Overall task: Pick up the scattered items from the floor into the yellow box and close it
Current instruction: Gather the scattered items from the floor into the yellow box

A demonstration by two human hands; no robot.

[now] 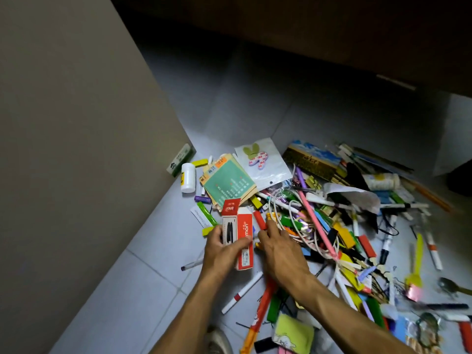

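Red-and-white pen carton [238, 241] is clamped in the left hand [221, 251], top flap open. Right hand [277, 247] sits just beside it, fingers curled into the pile of scattered items [332, 226] — can't tell what it's pinching. Risk: white cable [293, 226] loops through the pens, so a lift may drag neighbours along. Yellow box isn't in view — drop-off means turning away.

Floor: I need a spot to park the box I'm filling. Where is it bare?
Bare tile lies between the grey panel and the left hand, and beyond the clear packet. Right of the right hand, the pile is crowded.
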